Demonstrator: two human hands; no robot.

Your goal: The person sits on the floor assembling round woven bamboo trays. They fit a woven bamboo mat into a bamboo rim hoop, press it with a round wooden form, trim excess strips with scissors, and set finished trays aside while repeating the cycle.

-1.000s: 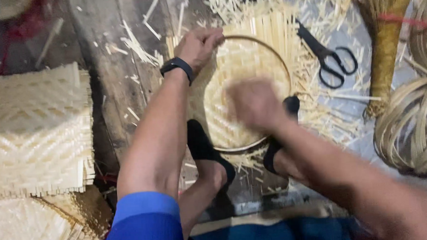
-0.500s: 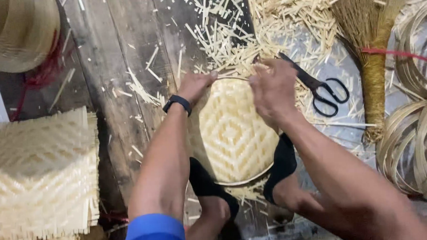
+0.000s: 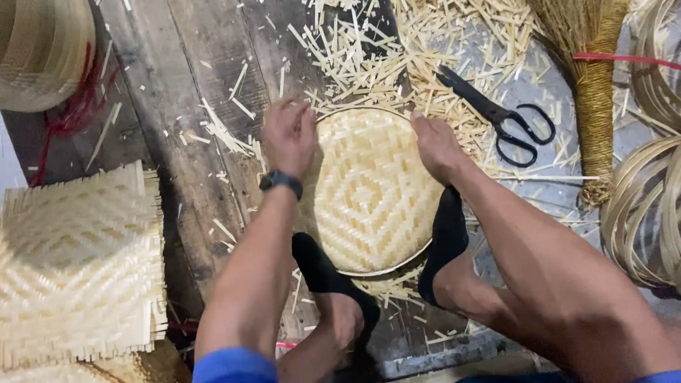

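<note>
A round woven bamboo tray (image 3: 371,194) lies on the dark wooden floor, pinned at its near edge by my two black-socked feet. My left hand (image 3: 288,136), with a black watch on the wrist, grips the tray's upper left rim. On the upper right rim my right hand (image 3: 434,145) presses down, fingers curled over the edge. Cut bamboo strips (image 3: 396,51) lie scattered just beyond the tray.
Black scissors (image 3: 498,116) rest to the right of the tray. A straw broom (image 3: 592,73) and coiled bamboo hoops (image 3: 662,200) lie further right. Square woven mats (image 3: 72,264) are stacked at left, and a rolled basket (image 3: 24,48) sits top left.
Both hands moved up to the far rim of the tray, the right one from the middle to the upper right edge. The protruding strips around the tray are gone.
</note>
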